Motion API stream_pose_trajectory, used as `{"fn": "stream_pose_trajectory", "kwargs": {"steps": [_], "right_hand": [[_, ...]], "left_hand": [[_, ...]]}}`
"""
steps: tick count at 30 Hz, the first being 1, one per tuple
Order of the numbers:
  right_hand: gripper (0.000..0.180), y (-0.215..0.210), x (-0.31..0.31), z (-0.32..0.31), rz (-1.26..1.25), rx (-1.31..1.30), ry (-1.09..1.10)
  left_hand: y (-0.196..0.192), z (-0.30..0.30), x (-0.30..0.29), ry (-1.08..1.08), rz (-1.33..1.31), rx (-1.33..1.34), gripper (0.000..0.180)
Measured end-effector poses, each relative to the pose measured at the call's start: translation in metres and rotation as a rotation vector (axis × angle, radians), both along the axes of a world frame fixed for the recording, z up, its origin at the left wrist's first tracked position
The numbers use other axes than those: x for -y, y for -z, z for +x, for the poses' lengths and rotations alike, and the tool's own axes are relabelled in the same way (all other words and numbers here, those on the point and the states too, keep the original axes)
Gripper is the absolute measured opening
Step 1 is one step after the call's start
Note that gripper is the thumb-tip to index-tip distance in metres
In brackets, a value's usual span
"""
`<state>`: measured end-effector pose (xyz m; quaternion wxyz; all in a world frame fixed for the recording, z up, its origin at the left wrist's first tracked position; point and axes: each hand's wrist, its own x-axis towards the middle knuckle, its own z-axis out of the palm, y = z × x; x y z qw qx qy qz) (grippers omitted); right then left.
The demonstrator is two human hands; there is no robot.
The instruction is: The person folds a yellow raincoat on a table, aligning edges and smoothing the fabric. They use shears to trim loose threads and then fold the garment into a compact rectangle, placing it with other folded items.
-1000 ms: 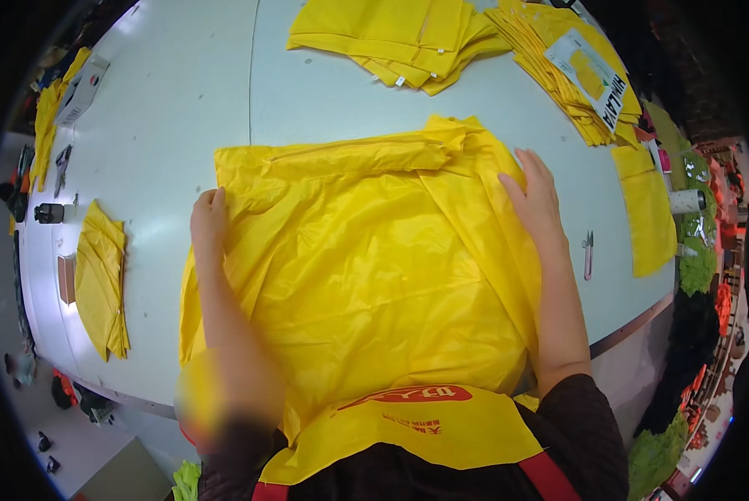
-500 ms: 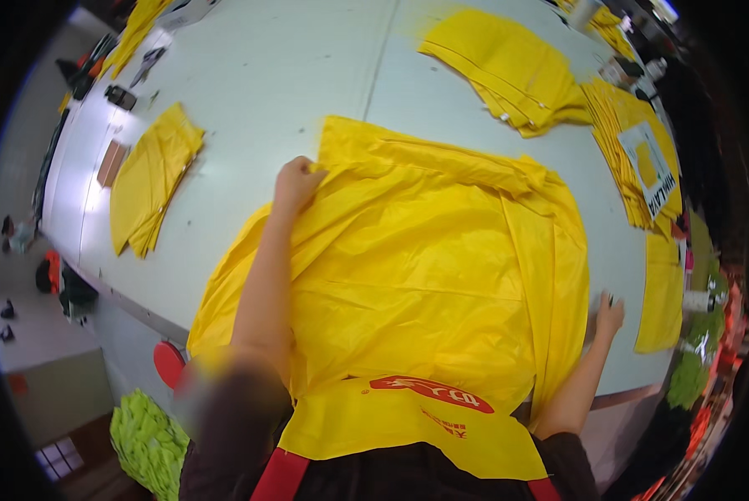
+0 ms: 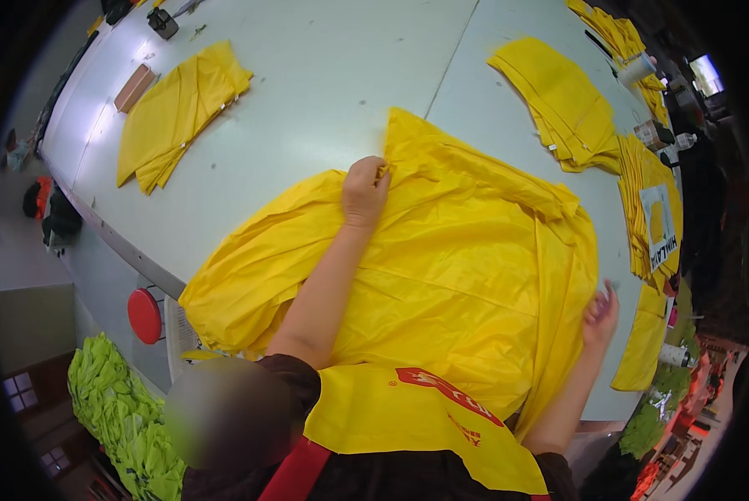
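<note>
Spread before me on the table is a large yellow garment (image 3: 449, 259) of thin, shiny, wrinkled fabric. A folded, bunched strip runs along its far side. My left hand (image 3: 366, 192) pinches its far left edge, near a corner that points away from me. The forearm lies across the cloth. Beside the garment's right edge is my right hand (image 3: 601, 317), its fingers apart and holding nothing that I can see. Whether it touches the fabric is unclear. A yellow apron (image 3: 416, 409) with red straps covers my front and overlaps the near part of the garment.
Stacks of folded yellow cloth lie at the left (image 3: 182, 117), far right (image 3: 558, 104) and right edge (image 3: 642, 342) of the pale table (image 3: 324, 83). A red stool (image 3: 144, 316) stands beyond the left edge, near a lime-green heap (image 3: 124, 417).
The view has turned, so the table's things sit differently in it. My left hand keeps its pinch on the edge, and the garment's left part looks more bunched. The right hand's fingers now point upward.
</note>
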<state>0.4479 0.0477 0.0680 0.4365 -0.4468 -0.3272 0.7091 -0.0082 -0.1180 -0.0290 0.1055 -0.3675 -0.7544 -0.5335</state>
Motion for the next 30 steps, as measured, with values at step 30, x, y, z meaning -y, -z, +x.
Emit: {"fn": "stream_pose_trajectory", "kwargs": {"steps": [30], "right_hand": [[0.024, -0.049, 0.072, -0.390, 1.381, 1.382, -1.285]], "left_hand": [[-0.003, 0.000, 0.010, 0.019, 0.041, -0.313, 0.011]]}}
